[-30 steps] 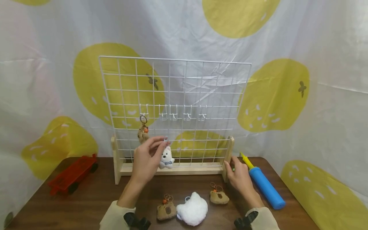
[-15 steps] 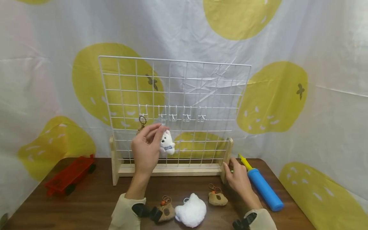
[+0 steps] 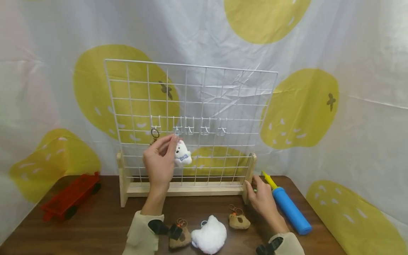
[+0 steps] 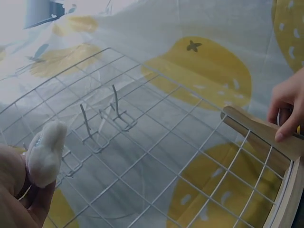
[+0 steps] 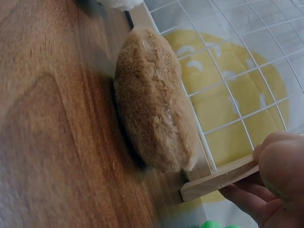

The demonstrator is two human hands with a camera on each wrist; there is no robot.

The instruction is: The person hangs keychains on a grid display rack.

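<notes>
My left hand (image 3: 158, 163) pinches a small white plush bear keychain (image 3: 183, 154) by its top, its blue bow facing me. It is raised in front of the white wire grid (image 3: 204, 103), just under the second hook (image 3: 177, 130) from the left. On the leftmost hook hangs another keychain, its ring (image 3: 155, 133) showing and its plush body hidden behind my left hand. My right hand (image 3: 262, 197) grips the grid's right wooden upright (image 5: 218, 179), thumb on one face and fingers behind it. Several white hooks (image 4: 97, 141) line the grid.
On the brown table (image 3: 105, 230) before the stand lie two brown plush keychains, one right (image 3: 239, 222) and one left (image 3: 180, 239), with a white plush (image 3: 210, 236) between them. A red toy skateboard (image 3: 71, 196) sits left; a blue pump (image 3: 291, 210) lies right.
My left hand has lifted the white plush bear keychain up and slightly left toward the second hook. My right hand keeps its grip on the upright. The head view has shifted a little.
</notes>
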